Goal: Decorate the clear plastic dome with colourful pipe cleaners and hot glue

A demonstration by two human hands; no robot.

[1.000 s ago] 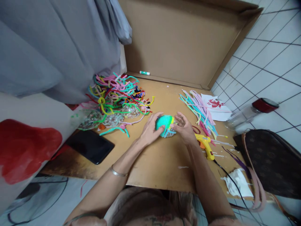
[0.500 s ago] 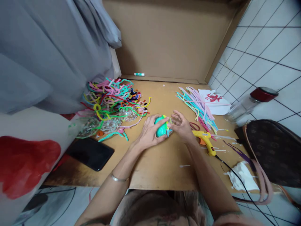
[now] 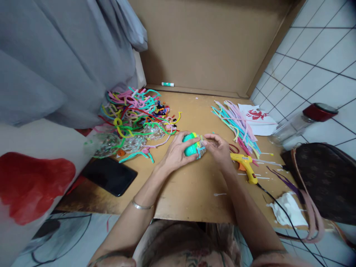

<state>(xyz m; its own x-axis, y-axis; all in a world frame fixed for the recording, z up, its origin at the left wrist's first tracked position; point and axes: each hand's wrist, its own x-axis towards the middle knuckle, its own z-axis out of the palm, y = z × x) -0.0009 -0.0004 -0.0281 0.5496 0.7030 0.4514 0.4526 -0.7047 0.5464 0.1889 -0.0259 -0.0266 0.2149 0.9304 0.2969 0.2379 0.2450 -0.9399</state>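
Note:
My left hand is wrapped around a small rounded craft piece, turquoise with a yellow band and a clear, see-through right end. A bit of light blue shows on that clear end. My right hand is just right of the piece, its thumb and forefinger pinched together at the clear end. Whatever lies between those fingertips is too small to make out. Just right of my right wrist lies a yellow hot glue gun with a glue stick in its back.
Left stands a tangled heap of coloured pipe cleaners with clear plastic pieces. A black phone lies in front. Straight pipe cleaners, a bottle, a brown bag and crumpled tissue are right.
My right hand's fingers have gone from spread apart to pinched together beside the piece. My left hand still holds it, and the whole view has shifted slightly.

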